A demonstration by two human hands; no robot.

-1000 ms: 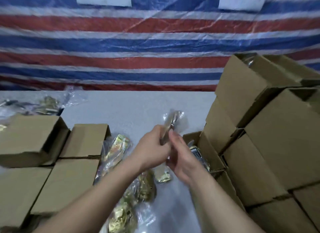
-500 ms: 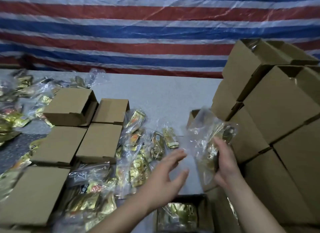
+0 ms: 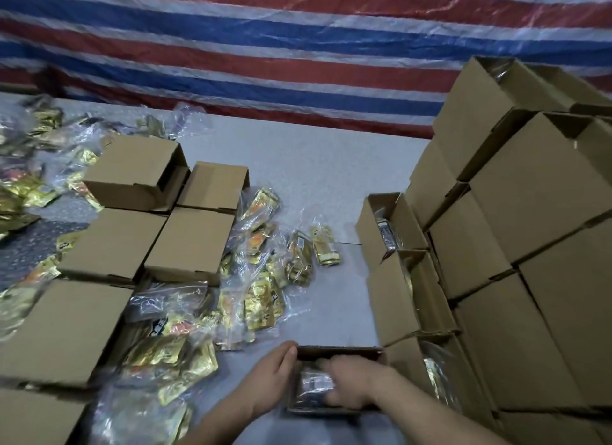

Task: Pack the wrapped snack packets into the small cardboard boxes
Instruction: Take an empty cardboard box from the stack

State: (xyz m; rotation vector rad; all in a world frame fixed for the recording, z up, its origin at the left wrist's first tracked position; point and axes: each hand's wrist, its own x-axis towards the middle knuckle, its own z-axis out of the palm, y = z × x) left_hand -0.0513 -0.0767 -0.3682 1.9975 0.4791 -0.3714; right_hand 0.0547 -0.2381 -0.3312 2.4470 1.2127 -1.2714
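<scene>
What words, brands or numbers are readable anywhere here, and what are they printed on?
Nothing can be read.
Gold snack packets: dark marks on some, too blurred to read.
Packet in the open box under the right hand: print blurred.
Packet in the box by the stack: marks too small.
Closed boxes: plain.
Striped tarp: no signs in view.
The left hand steadies the open box.
</scene>
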